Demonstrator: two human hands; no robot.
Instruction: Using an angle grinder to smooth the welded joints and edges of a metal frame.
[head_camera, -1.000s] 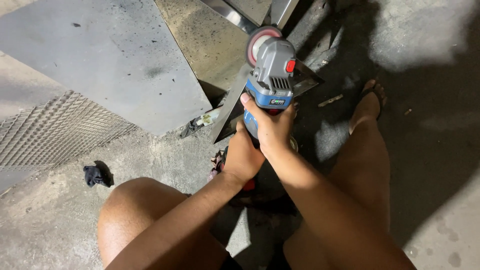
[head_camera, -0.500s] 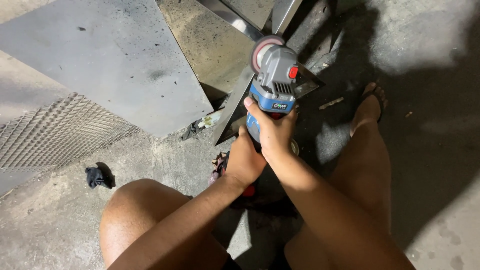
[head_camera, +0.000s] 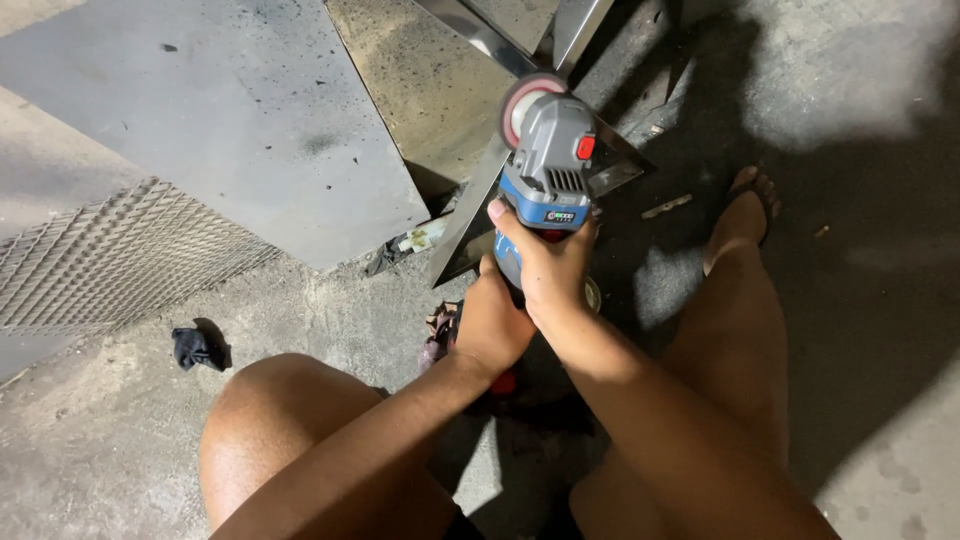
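Above the concrete floor (head_camera: 120, 450), between our knees, we hold the angle grinder (head_camera: 548, 170). Our right hand (head_camera: 548, 262) wraps its blue-grey body; our left hand (head_camera: 492, 322) grips the rear from below. Both arms reach forward. Its disc (head_camera: 522, 102) sits at the metal strip (head_camera: 480, 205), beside the grey steel sheet (head_camera: 230, 120).

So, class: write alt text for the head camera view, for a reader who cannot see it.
Both hands, left hand and right hand, grip a grey and blue angle grinder, its disc at a strip of metal on a concrete floor. Flat metal sheets and a mesh panel lie left.
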